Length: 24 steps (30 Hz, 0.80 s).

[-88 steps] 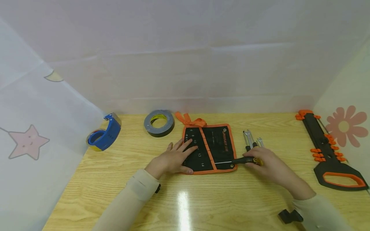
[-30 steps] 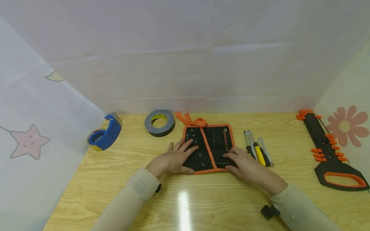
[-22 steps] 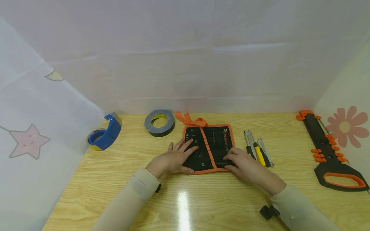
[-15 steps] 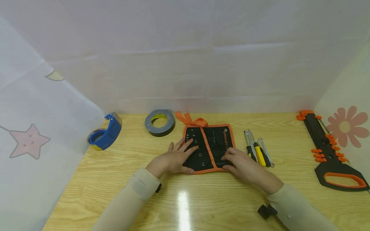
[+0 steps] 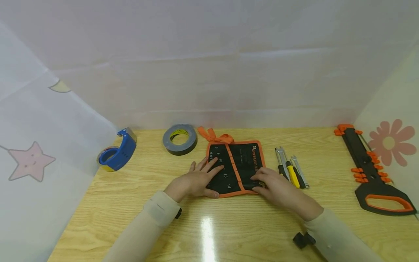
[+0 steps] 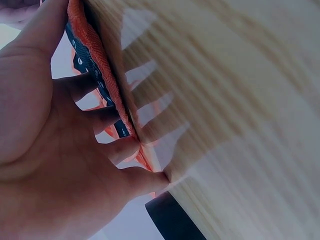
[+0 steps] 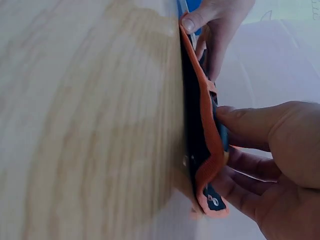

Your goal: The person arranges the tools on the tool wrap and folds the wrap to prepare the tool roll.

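A black tool pouch (image 5: 243, 160) with orange trim lies flat on the wooden table, numbers printed down its left part. My left hand (image 5: 194, 182) rests on that numbered part with fingers spread, holding the pouch down. At the lower right of the pouch, my right hand (image 5: 278, 187) pinches a screwdriver by its dark handle, mostly hidden by the fingers in the head view. The right wrist view shows the screwdriver (image 7: 221, 131) between thumb and fingers, along the pouch's orange edge. Its shaft is out of sight, toward the pocket side.
Right of the pouch lie wrenches (image 5: 300, 171) and screwdrivers with yellow and black handles (image 5: 292, 175). A grey tape roll (image 5: 180, 140) and a blue tape dispenser (image 5: 121, 151) stand left. A black-and-orange tool (image 5: 373, 171) lies far right. Orange ties (image 5: 216, 137) trail behind the pouch.
Since the earliest frame, my right hand has moved left with the screwdriver, whose shaft has gone from view toward the pocket. Lately it has barely shifted. My left hand has stayed put.
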Available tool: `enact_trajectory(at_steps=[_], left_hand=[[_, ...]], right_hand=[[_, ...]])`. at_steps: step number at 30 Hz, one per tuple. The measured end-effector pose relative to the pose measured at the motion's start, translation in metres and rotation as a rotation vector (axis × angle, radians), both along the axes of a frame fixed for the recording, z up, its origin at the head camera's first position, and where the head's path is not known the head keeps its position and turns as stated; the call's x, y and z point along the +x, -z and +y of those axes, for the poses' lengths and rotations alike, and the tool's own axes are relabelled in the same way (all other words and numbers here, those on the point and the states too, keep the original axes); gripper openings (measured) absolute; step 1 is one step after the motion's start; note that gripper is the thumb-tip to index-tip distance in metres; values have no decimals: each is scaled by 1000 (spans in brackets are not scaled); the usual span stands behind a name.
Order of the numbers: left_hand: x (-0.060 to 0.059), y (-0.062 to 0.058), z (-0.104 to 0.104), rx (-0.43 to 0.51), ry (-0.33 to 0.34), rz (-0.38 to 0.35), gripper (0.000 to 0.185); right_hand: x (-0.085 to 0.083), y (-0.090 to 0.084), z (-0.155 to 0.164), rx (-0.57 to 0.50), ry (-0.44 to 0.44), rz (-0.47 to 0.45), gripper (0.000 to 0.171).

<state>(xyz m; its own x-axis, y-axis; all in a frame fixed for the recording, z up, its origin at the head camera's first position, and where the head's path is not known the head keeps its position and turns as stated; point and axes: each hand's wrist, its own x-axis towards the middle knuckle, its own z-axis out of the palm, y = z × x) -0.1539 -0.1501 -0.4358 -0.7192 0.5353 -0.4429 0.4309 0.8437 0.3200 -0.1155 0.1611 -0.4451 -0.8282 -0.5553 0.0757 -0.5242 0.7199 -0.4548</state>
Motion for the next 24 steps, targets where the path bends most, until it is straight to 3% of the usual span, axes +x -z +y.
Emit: enact_trajectory(at_steps=[10, 16, 24], left_hand=[[0, -1, 0, 15, -5, -9, 101], [0, -1, 0, 3, -2, -6, 100], [-1, 1, -1, 7, 5, 0, 100]], right_hand=[[2, -14, 26, -101, 83, 70, 22], [-2, -15, 43, -73, 177, 74, 19], [-2, -11, 60, -22, 293, 13, 21]])
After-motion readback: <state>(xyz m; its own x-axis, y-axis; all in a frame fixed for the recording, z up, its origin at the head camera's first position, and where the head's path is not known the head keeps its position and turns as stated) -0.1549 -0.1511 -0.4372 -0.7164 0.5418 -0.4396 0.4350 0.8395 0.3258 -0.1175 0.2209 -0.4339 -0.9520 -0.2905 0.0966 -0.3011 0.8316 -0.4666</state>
